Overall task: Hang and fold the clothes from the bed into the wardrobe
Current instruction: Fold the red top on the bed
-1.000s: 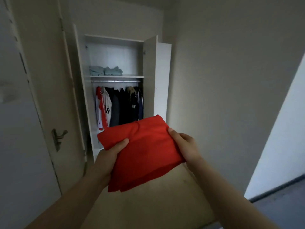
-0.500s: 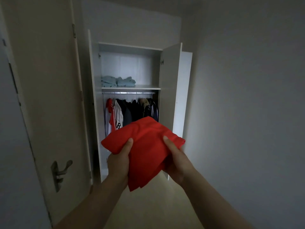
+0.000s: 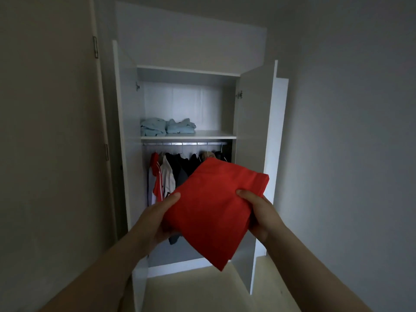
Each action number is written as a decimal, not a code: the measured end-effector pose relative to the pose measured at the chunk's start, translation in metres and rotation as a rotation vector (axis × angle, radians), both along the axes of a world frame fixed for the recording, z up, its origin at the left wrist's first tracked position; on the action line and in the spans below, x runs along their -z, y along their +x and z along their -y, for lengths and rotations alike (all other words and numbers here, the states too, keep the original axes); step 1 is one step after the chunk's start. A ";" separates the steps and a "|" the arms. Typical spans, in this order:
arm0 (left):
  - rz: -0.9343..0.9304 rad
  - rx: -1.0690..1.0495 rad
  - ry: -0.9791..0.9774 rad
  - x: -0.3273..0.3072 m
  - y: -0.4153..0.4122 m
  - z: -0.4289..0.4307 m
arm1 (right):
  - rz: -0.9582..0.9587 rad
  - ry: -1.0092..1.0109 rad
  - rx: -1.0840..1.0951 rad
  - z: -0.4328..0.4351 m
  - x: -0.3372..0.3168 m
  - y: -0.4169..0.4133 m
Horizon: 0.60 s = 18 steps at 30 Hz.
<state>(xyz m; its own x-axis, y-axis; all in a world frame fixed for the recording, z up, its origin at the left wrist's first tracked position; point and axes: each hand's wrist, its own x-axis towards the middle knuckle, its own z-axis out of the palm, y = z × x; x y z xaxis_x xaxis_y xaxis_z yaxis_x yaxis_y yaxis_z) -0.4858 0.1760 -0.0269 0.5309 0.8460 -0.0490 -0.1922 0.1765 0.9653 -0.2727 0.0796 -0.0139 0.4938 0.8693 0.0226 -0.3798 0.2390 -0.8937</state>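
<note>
shelf right half free — blue piles left, doors open

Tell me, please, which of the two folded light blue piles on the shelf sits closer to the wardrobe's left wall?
The left pile, nearest the wardrobe's left wall; the other pile lies toward the shelf's middle.

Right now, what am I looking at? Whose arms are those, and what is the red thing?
The picture comes from a camera worn on a person's head, so you see what they see. There is no machine, just two bare hands. The left hand and the right hand each grip a side of a folded red cloth, with thumbs on top. The other fingers are hidden underneath. In front stands an open white wardrobe. On its shelf lie two folded light blue clothes, side by side at the left. Below the shelf, a rail holds hanging clothes: red, white and dark ones. The red cloth is not put away yet.
</note>
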 end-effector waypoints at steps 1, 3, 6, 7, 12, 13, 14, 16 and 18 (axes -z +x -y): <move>-0.034 0.052 -0.018 -0.001 0.003 -0.021 | -0.002 -0.013 0.005 -0.021 0.000 0.008; -0.105 0.129 -0.001 -0.003 0.013 -0.064 | 0.009 -0.026 0.013 -0.063 0.000 0.022; -0.206 0.215 0.079 -0.007 0.034 -0.128 | 0.040 -0.032 0.023 -0.121 0.003 0.039; -0.226 0.242 0.100 -0.008 0.040 -0.145 | 0.043 -0.034 0.023 -0.136 0.004 0.043; -0.250 0.316 0.153 -0.021 0.081 -0.241 | 0.078 -0.036 0.026 -0.229 -0.005 0.066; -0.245 0.324 0.152 -0.022 0.091 -0.260 | 0.092 -0.041 0.031 -0.249 -0.007 0.073; -0.239 0.324 0.154 -0.022 0.101 -0.280 | 0.103 -0.044 0.033 -0.267 -0.009 0.080; -0.220 0.306 0.163 -0.020 0.121 -0.314 | 0.120 -0.039 0.024 -0.301 -0.010 0.095; -0.200 0.290 0.174 -0.019 0.143 -0.347 | 0.130 -0.032 0.027 -0.335 -0.008 0.116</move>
<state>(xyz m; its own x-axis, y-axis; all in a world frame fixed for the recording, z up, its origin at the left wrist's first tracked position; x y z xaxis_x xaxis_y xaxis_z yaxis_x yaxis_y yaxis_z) -0.3425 0.5234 -0.0075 0.7434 0.6673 -0.0449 0.0369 0.0261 0.9990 -0.1566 0.4149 -0.0057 0.5121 0.8568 0.0604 -0.2538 0.2181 -0.9423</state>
